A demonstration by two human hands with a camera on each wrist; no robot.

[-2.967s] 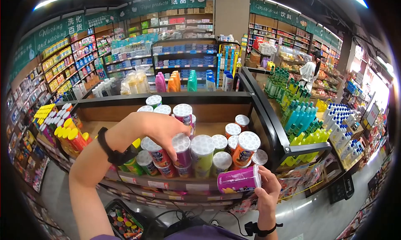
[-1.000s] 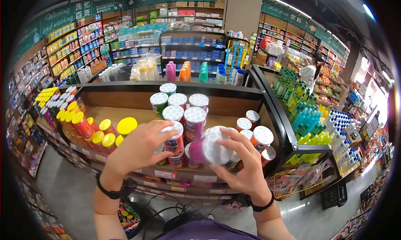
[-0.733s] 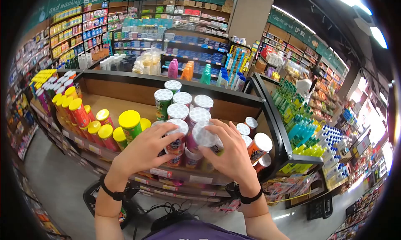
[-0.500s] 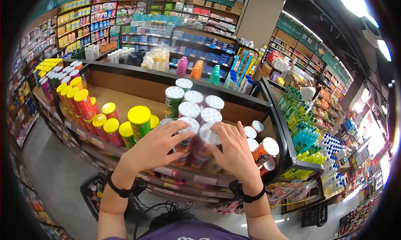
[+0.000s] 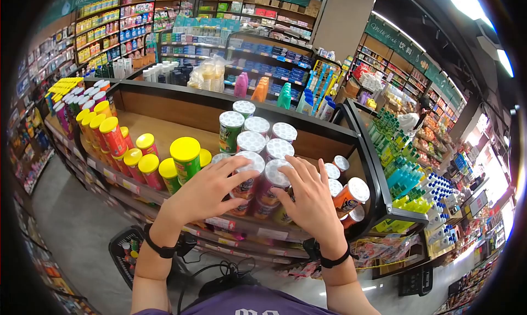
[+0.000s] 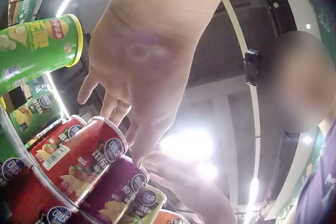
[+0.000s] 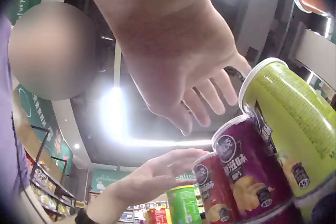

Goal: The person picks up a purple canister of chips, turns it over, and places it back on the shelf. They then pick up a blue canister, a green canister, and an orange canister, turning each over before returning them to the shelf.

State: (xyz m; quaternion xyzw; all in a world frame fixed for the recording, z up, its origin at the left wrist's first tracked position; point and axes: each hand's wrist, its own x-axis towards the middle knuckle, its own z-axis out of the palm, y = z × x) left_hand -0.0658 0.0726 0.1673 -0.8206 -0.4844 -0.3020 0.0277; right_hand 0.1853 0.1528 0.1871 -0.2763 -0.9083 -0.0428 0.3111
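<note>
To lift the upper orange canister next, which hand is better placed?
Probably the right hand: it lies nearer the upper orange canister, while the left hand is farther, beside a red canister.

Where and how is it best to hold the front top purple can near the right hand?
Probably around the upper end, below its white lid, from above: the purple can stands upright, and the red can close on its left leaves little side room.

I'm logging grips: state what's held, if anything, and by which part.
The right hand holds nothing, spread loosely by the top of the purple can. The left hand is at the top of the red can; whether it grips cannot be told.
</note>
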